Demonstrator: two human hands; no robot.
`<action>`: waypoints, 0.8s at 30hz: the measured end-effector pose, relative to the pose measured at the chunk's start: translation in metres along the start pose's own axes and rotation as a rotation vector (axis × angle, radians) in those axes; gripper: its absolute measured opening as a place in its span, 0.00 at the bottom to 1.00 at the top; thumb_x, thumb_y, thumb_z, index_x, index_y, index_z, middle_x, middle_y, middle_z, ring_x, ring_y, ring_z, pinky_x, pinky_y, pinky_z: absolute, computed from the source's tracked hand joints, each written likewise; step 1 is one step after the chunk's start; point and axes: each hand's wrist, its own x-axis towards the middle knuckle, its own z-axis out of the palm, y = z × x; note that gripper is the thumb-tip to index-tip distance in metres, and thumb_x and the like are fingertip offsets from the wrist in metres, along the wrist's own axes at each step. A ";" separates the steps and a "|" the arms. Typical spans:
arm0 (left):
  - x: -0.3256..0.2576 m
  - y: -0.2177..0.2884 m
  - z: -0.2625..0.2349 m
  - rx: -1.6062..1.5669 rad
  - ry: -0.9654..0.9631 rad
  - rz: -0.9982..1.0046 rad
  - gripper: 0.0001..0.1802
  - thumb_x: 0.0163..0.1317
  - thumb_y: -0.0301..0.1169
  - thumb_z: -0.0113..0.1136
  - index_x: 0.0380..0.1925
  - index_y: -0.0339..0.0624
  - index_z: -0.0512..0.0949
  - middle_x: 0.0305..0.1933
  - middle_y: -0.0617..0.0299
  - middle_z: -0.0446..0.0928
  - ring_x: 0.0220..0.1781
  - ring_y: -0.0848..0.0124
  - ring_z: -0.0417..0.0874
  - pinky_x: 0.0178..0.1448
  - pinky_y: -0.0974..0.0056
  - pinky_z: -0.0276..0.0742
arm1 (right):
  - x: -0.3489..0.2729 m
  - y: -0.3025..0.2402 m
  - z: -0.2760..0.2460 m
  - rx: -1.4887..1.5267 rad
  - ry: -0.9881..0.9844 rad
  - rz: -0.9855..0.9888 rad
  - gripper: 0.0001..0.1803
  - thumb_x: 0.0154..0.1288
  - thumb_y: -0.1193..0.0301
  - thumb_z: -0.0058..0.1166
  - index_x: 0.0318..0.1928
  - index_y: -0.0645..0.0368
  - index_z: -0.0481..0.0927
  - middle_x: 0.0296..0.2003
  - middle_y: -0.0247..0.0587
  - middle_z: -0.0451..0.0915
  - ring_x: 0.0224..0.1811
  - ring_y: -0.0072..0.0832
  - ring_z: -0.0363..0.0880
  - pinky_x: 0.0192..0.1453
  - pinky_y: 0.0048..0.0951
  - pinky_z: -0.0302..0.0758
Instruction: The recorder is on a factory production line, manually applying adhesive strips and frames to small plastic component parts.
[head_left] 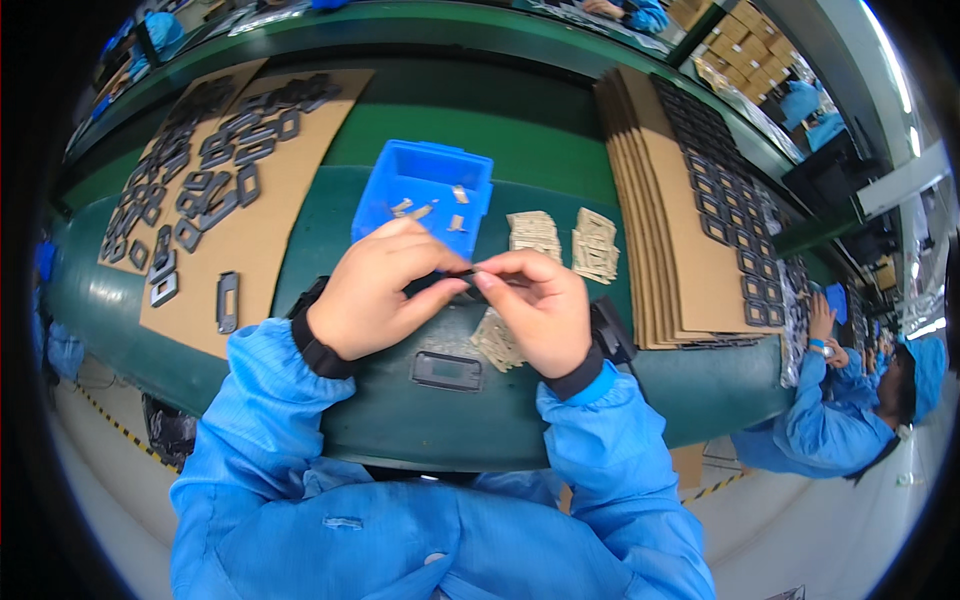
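My left hand (385, 285) and my right hand (545, 305) meet at the middle of the bench. Between their pinched fingertips is a small dark piece (468, 277), mostly hidden by the fingers, so its kind does not show. Closer to me, a black rectangular frame (447, 371) lies flat on the green bench top. Beneath my right hand, partly covered, sits a pile of thin beige strips (495, 340). Just beyond the hands stands a blue plastic bin (375, 190) holding several small light-coloured pieces (459, 194).
Two more beige strip stacks (534, 232) (595, 245) lie right of the bin. Many black frames (250, 185) cover a cardboard sheet (270, 230) at left. Stacked cardboard sheets (655, 230) at right carry rows of black frames (715, 190). A co-worker in blue (840, 410) sits far right.
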 end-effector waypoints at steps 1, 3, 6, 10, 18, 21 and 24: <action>-0.001 -0.001 0.001 -0.007 -0.008 -0.024 0.11 0.53 0.22 0.70 0.38 0.38 0.84 0.38 0.57 0.85 0.42 0.58 0.82 0.50 0.58 0.76 | 0.001 -0.001 -0.001 0.005 -0.029 0.031 0.07 0.67 0.82 0.61 0.45 0.65 0.83 0.44 0.38 0.84 0.48 0.23 0.83 0.53 0.25 0.82; 0.001 0.001 0.001 -0.038 0.012 -0.063 0.08 0.53 0.20 0.69 0.35 0.38 0.84 0.36 0.58 0.85 0.42 0.59 0.82 0.50 0.59 0.76 | 0.003 -0.002 -0.003 0.014 -0.061 -0.007 0.07 0.67 0.81 0.62 0.45 0.65 0.84 0.44 0.38 0.84 0.48 0.23 0.83 0.56 0.26 0.81; 0.005 -0.001 -0.001 -0.068 0.118 -0.012 0.08 0.53 0.21 0.70 0.34 0.41 0.85 0.37 0.62 0.86 0.40 0.62 0.83 0.51 0.59 0.76 | 0.008 -0.007 -0.008 -0.004 -0.081 -0.048 0.08 0.68 0.79 0.62 0.46 0.65 0.86 0.45 0.40 0.85 0.49 0.24 0.83 0.56 0.25 0.81; 0.004 0.001 -0.007 -0.038 0.147 -0.054 0.09 0.51 0.21 0.72 0.34 0.42 0.87 0.39 0.62 0.85 0.44 0.63 0.82 0.52 0.60 0.76 | 0.010 -0.017 -0.016 0.107 -0.131 0.211 0.13 0.70 0.75 0.61 0.52 0.67 0.84 0.48 0.44 0.86 0.50 0.26 0.84 0.55 0.25 0.81; 0.002 0.000 -0.014 -0.021 0.136 -0.047 0.11 0.49 0.22 0.73 0.34 0.44 0.89 0.41 0.63 0.84 0.45 0.61 0.81 0.53 0.60 0.77 | 0.010 -0.011 -0.019 0.324 -0.236 0.226 0.09 0.68 0.80 0.61 0.47 0.67 0.85 0.52 0.48 0.84 0.53 0.27 0.83 0.57 0.26 0.81; 0.000 0.007 -0.020 -0.018 0.078 -0.025 0.14 0.45 0.19 0.72 0.36 0.42 0.88 0.44 0.59 0.83 0.50 0.59 0.80 0.55 0.57 0.75 | 0.010 -0.013 -0.024 0.275 -0.279 0.187 0.10 0.65 0.84 0.62 0.46 0.68 0.84 0.54 0.50 0.82 0.54 0.28 0.82 0.60 0.28 0.79; -0.005 0.030 -0.031 0.107 0.006 -0.067 0.25 0.47 0.21 0.72 0.50 0.42 0.83 0.53 0.55 0.81 0.55 0.53 0.80 0.60 0.53 0.76 | 0.001 -0.017 -0.026 0.129 -0.202 0.117 0.11 0.63 0.85 0.63 0.46 0.67 0.84 0.54 0.50 0.81 0.54 0.30 0.81 0.60 0.30 0.79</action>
